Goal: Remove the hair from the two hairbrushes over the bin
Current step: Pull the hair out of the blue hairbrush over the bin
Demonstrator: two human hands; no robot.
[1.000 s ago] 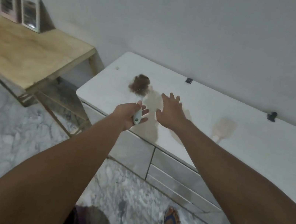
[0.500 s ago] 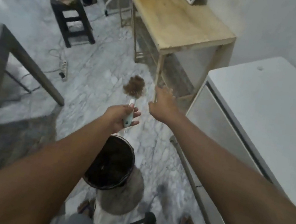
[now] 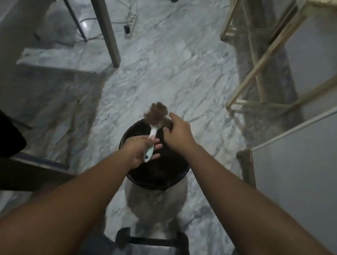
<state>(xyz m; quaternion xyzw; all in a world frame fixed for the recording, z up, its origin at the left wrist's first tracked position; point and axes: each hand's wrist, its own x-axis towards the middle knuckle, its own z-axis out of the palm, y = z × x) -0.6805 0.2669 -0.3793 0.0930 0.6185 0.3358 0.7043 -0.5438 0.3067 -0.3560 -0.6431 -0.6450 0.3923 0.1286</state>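
Left hand point(image 3: 136, 151) has fingers wrapped round the brush point(image 3: 152, 134) handle over the bin point(image 3: 163, 174)'s far rim. Right hand point(image 3: 178, 134) touches the hair point(image 3: 157, 113), grip too blurry to call.
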